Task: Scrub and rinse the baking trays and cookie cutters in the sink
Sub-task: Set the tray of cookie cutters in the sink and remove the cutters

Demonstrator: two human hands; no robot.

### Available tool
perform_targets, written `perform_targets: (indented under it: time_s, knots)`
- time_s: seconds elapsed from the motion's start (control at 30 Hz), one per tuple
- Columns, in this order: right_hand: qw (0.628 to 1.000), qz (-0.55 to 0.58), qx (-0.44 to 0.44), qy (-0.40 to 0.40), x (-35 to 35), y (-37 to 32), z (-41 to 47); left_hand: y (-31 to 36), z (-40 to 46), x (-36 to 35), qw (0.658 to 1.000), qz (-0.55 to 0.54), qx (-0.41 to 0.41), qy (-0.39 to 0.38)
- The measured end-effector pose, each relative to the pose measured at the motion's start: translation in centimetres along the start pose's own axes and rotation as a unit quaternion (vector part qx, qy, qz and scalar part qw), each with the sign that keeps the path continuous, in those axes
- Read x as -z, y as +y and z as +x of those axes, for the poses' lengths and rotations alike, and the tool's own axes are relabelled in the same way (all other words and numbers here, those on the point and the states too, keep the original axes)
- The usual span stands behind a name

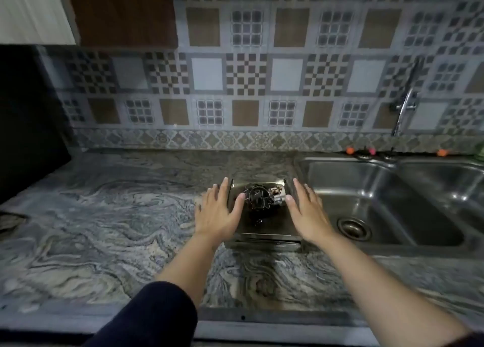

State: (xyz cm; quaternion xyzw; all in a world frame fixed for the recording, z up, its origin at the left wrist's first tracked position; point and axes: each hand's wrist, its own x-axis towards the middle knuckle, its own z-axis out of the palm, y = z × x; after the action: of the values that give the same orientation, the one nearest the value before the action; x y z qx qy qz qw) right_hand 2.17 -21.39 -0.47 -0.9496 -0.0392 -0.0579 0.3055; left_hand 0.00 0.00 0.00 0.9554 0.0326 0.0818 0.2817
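Marbled grey tabletop (104,215) here, a stack of metal baking trays (264,231) sitting on it near its right end, just beside the sink (366,189) set into it.

No lettering to read anywhere here: no words, brands, labels or numbers show up, and the picture is too soft to make out any fine print, if there is some.

We cannot separate the cookie cutters (259,198) piled on the baking trays (264,229); they blur into one dark tangle. The sink (392,189) runs off the right edge, and the small orange objects (350,151) behind its back rim stay unidentifiable.
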Motion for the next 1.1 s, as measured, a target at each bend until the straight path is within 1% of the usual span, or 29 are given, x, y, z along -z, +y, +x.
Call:
perform_targets:
  time_s: [0.1,0.17,0.3,0.43,0.57,0.73,0.87,0.9,0.97,1.07,1.1]
  knots:
    - [0.999,0.042,-0.023,-0.011,-1.1,1.2,1.2,-1.1,1.1,-1.0,0.997,-0.046,0.038,-0.049]
    - [0.992,0.105,-0.060,-0.026,-1.9,1.7,1.7,-1.9,1.8,-1.7,0.987,-0.119,0.063,-0.087]
    - [0.972,0.194,-0.122,-0.053,-2.4,2.1,2.7,-2.2,2.9,-2.8,0.954,-0.250,0.098,-0.132]
    - [0.959,0.232,-0.134,-0.088,-3.3,2.3,2.9,-2.2,4.0,-3.8,0.908,-0.362,0.131,-0.165]
    - [0.938,0.298,-0.153,-0.088,-3.6,1.8,2.8,-2.4,4.3,-4.2,0.896,-0.385,0.146,-0.165]
    - [0.902,0.376,-0.185,-0.101,-2.4,1.3,2.3,-2.1,3.8,-3.9,0.863,-0.438,0.190,-0.163]
    - [0.895,0.393,-0.183,-0.104,-1.4,0.9,1.7,-2.2,3.1,-3.8,0.832,-0.484,0.208,-0.175]
    - [0.895,0.394,-0.179,-0.105,-1.2,0.8,1.5,-2.0,3.0,-3.6,0.830,-0.486,0.205,-0.178]
    - [0.898,0.389,-0.173,-0.110,-1.1,0.8,0.9,-1.1,2.3,-2.7,0.839,-0.483,0.181,-0.175]
    - [0.910,0.357,-0.179,-0.107,-1.1,1.2,-0.6,-0.7,1.3,-2.2,0.869,-0.447,0.153,-0.148]
    - [0.914,0.348,-0.182,-0.101,-1.1,1.3,-1.3,-0.5,0.7,-2.0,0.873,-0.441,0.150,-0.147]
